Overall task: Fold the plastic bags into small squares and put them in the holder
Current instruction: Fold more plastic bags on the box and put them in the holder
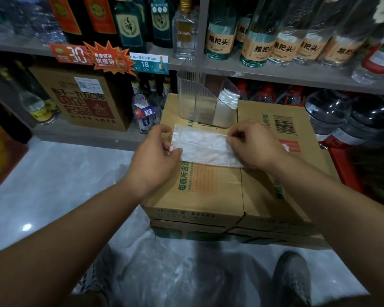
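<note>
Nearest, left hand (156, 151) and right hand (255, 145) each pinch an end of the plastic bag (204, 148), flat toward the cardboard box's (211, 196) far edge. Likely light, limp, slippery; best held by its ends.

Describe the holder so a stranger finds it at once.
Find the cardboard box before the bottle shelves. At its far edge stands the holder. Unlike the bottles around, it is clear ribbed plastic, open-topped, with folded bags inside.
</note>
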The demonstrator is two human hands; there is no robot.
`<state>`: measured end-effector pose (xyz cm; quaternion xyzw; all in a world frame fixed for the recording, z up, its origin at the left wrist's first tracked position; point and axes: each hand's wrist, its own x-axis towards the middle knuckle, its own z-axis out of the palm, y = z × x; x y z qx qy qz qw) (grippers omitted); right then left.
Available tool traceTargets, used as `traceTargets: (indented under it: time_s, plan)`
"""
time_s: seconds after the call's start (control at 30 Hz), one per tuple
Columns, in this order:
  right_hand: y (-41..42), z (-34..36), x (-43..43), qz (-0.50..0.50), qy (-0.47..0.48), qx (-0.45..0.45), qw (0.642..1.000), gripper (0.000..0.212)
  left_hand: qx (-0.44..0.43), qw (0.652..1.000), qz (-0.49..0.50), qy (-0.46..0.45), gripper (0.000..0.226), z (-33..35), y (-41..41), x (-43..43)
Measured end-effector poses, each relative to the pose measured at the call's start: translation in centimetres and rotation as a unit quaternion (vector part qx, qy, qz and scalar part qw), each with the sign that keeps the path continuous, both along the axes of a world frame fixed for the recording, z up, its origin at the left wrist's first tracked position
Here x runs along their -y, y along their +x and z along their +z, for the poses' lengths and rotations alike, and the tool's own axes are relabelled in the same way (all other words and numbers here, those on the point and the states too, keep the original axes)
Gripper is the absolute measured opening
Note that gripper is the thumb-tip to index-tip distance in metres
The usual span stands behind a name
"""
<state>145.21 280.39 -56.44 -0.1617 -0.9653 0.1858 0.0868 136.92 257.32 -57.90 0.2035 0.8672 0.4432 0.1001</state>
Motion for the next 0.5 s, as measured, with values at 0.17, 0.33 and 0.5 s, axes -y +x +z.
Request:
traceTargets:
  time_s: [0.17,0.33,0.5]
  plan:
    - [0.2,-0.8,-0.1,0.001,-0.041,-0.021,0.999,0.017,-0.012,0.999,-0.001,0.029,0.06,0.7,0.9,0.2]
    - [1.1,-0.7,0.5,0.026,-0.081,-0.021,0.996,0.011,-0.249,0.966,-0.023,-0.064,0.059,1.4,1.5,0.7]
    - [2.0,-0.9,1.1,0.068,-0.093,-0.011,0.993,0.011,-0.291,0.915,-0.211,-0.184,0.06,0.5,1.6,0.9]
